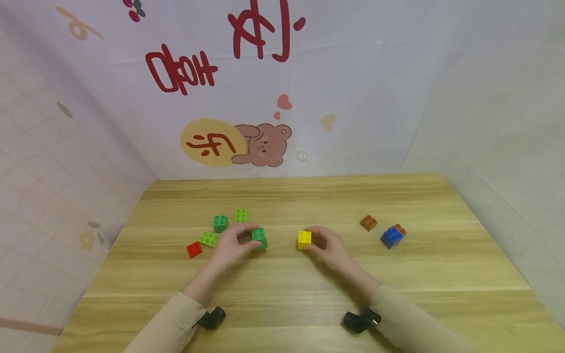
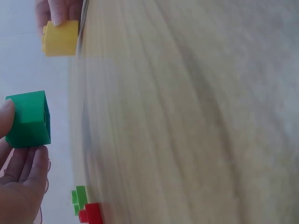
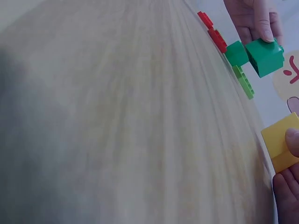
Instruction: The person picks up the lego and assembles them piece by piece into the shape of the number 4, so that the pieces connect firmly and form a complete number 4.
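My left hand [image 1: 228, 249] pinches a green toy building brick [image 1: 259, 239] between thumb and fingers, studs up. In the left wrist view, the open underside of this green brick [image 2: 29, 120] partly shows, raised off the table. Opposite it, my right hand [image 1: 334, 251] pinches a yellow building brick [image 1: 304, 240] by its right side, studs also up. A gap of roughly one brick or more separates the two bricks. In the right wrist view, the thumb lies across the face of the yellow brick [image 3: 276, 144].
Left of my left hand lie another green brick [image 1: 220, 224], light-green flat bricks [image 1: 209, 239] and a red flat brick [image 1: 194, 249]. On the right are a brown brick [image 1: 368, 222] and a blue brick [image 1: 391, 238] beside another brown one [image 1: 399, 228]. A printed cloth [image 1: 353, 147] hangs behind the wooden table [image 1: 282, 304].
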Tool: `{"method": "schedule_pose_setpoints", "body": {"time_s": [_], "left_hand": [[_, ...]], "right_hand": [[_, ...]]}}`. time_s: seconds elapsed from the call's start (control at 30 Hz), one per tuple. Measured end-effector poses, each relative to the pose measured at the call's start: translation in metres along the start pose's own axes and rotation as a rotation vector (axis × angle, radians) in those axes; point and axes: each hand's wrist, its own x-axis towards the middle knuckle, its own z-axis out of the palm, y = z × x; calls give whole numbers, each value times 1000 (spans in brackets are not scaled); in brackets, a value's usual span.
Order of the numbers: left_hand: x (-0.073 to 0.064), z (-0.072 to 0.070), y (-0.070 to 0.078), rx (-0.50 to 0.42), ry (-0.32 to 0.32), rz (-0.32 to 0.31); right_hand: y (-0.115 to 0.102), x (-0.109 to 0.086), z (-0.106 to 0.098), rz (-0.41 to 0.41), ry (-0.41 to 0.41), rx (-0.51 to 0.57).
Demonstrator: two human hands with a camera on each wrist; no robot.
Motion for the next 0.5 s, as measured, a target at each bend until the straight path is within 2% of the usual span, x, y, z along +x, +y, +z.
{"method": "schedule_pose_setpoints", "body": {"time_s": [0.5], "left_hand": [[4, 18, 21, -35, -24, 73]], "right_hand": [[4, 4, 9, 1, 2, -11]]}}
